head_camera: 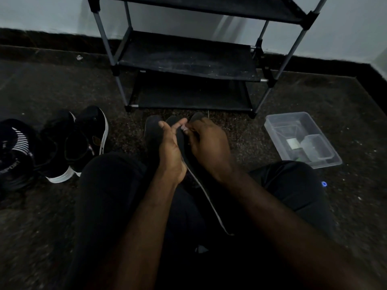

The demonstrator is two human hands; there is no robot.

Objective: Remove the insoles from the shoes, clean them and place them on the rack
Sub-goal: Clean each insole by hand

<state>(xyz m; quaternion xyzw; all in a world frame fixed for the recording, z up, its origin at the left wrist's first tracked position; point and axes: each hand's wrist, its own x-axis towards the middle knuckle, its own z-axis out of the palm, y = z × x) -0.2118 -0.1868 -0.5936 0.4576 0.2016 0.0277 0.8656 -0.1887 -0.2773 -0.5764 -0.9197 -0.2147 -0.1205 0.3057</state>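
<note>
I sit on the floor with a dark insole held upright over my lap; its pale edge runs down toward my right thigh. My left hand holds the insole from the left, thumb and fingers reaching past its upper part. My right hand has its fingers curled and pinches a small whitish piece, maybe a wipe, against the insole's face. Another dark insole lies on the floor behind my hands. The black shoe rack stands straight ahead, its visible shelves bare.
A pair of black sneakers with white soles stands at the left, with a black striped shoe beside them. A clear plastic box with small containers sits on the floor at the right. Dark speckled floor surrounds me.
</note>
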